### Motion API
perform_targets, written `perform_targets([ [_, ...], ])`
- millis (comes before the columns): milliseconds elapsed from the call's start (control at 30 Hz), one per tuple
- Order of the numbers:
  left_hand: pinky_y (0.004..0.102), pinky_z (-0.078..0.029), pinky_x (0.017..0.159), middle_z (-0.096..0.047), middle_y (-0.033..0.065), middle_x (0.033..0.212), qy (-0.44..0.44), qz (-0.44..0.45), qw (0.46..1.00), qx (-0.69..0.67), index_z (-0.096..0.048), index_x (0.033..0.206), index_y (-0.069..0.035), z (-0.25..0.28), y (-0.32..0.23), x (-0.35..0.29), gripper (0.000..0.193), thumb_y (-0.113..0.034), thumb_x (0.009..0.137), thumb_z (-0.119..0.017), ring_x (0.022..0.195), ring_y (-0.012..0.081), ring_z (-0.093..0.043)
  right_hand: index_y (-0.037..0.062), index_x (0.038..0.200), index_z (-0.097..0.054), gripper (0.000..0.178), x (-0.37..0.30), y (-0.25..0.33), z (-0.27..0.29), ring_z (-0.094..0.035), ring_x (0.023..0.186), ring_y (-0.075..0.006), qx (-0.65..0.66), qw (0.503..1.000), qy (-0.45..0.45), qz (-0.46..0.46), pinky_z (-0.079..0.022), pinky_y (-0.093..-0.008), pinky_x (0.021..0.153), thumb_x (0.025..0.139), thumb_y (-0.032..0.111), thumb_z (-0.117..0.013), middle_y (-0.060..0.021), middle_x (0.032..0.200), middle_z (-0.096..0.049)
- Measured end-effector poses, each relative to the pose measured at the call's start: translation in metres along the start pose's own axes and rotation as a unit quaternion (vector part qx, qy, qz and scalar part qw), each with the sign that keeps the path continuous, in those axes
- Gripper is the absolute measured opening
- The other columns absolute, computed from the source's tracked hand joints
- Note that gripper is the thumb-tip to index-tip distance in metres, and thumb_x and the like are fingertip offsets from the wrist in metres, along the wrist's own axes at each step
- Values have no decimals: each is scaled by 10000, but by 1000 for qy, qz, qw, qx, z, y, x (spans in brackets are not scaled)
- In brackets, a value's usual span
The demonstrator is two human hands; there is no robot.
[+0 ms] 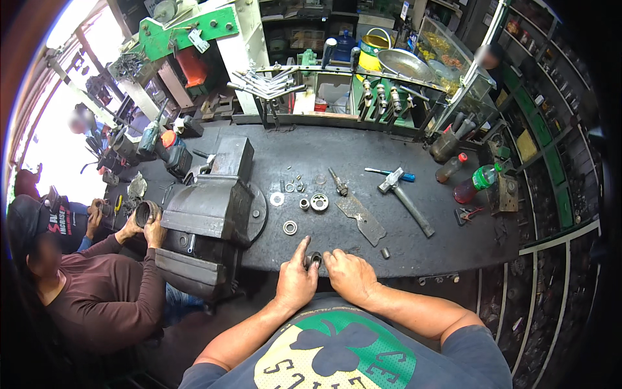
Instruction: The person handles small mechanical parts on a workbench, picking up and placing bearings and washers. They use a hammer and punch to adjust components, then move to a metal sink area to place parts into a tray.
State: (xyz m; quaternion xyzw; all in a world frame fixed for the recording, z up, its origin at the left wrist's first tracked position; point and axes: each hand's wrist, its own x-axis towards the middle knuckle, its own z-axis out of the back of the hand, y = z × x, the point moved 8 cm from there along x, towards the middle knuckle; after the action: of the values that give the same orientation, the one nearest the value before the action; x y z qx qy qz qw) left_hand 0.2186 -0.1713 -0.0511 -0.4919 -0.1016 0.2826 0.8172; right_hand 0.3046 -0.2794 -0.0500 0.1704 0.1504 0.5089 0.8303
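Observation:
At the near edge of the bench, my left hand (297, 280) grips a small dark metal ring-shaped part (315, 258), its index finger stretched out past it and its thumb against it. My right hand (353, 275) has its fingers closed at the right side of the same part. Just beyond lie a bearing ring (289, 227), a larger toothed ring (319, 203), a small bushing (304, 204) and a flat washer (277, 199). A threaded shaft (338, 183) lies behind a worn flat metal blade (363, 220). A short metal cylinder (385, 253) rests right of my hands.
A large bench vise (207, 211) stands at left. Beside it a co-worker (103, 285) holds a metal ring (148, 212) in both hands. To the right are a hammer (407, 202), a blue-handled screwdriver (390, 174), pliers (468, 214) and two drink bottles (476, 184). Sockets hang along the back rack (324, 117).

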Motion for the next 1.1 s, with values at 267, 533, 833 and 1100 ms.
perform_targets([
  [267,308,-602,930,-785,176,1190,47,77,978,-187,-590,1438,134,-25,47,12,434,-21,1037,-652,1051,166,-744,-82,1037,-731,382,18,-29,-5,-720,997,-509,223,965,67,-117,-562,-573,900,1089,255,-560,-329,1022,-737],
  [533,288,-595,930,-773,147,1204,97,97,970,-202,-562,1484,123,-34,47,8,451,-4,1055,-618,1040,138,-719,-63,1010,-706,301,3,-35,-20,-704,972,-520,211,972,-6,-99,-555,-575,873,1053,229,-653,-306,993,-729],
  [833,294,-598,953,-755,149,1239,73,72,972,-211,-543,1505,110,-25,42,11,459,15,1060,-603,1067,142,-714,-21,946,-675,286,0,-28,-15,-695,875,-520,144,980,-82,-107,-559,-602,752,1037,250,-691,-280,944,-712],
  [1100,282,-629,904,-760,162,1205,56,104,938,-325,-564,1478,128,-28,52,14,442,-2,1059,-626,1004,150,-736,50,949,-681,165,1,-28,-9,-692,758,-396,89,977,-194,25,-562,-489,668,923,173,-789,-157,848,-654],
])
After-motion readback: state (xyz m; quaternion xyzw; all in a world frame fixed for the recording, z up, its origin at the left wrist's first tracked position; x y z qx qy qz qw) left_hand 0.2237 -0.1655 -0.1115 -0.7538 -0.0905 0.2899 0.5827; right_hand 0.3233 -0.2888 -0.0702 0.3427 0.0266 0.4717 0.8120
